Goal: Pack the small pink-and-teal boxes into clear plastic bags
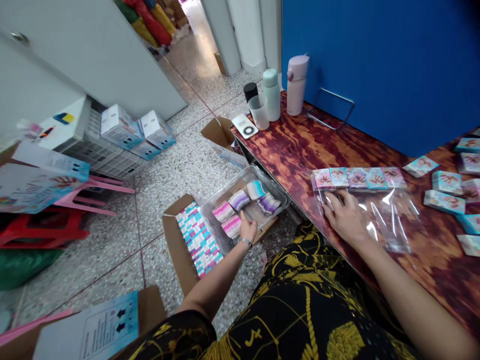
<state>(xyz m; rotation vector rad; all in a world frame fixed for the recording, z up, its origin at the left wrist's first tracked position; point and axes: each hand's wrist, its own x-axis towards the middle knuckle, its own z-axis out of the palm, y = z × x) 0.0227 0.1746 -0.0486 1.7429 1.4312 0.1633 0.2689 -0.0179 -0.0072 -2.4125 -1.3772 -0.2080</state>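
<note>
Hands split between table and floor; landmark = dark red-brown wood-grain table (300, 150). Right hand (347, 216) lies palm-down on a clear plastic bag (390, 215) on the table's near edge, fingers spread flat and released, pressing the film, not clenched round anything; inside the bag's far end sits a row of small pink, teal and purple printed packets (358, 177), side by side, touching each other. Left hand (247, 230) reaches down off the table's left side into a clear plastic tray (279, 192) on the floor; fingers curl onto a stack of pink-and-white striped packets (230, 226), though can't tell if they grip it or just touch; more stacks (pink, purple, teal) in same tray. Tray rests on an open brown cardboard box (174, 240) w/ tightly packed pink-blue-white packets (198, 240), just left of the table. Loose teal and pink small boxes (446, 192) lie scattered on the table's right part, apart from the bag. At the table's far left corner: white-pink flask (297, 85), pale green bottle (271, 95), clear cup (258, 112), close together. White cartons (135, 132) on the floor well left of the table.
</note>
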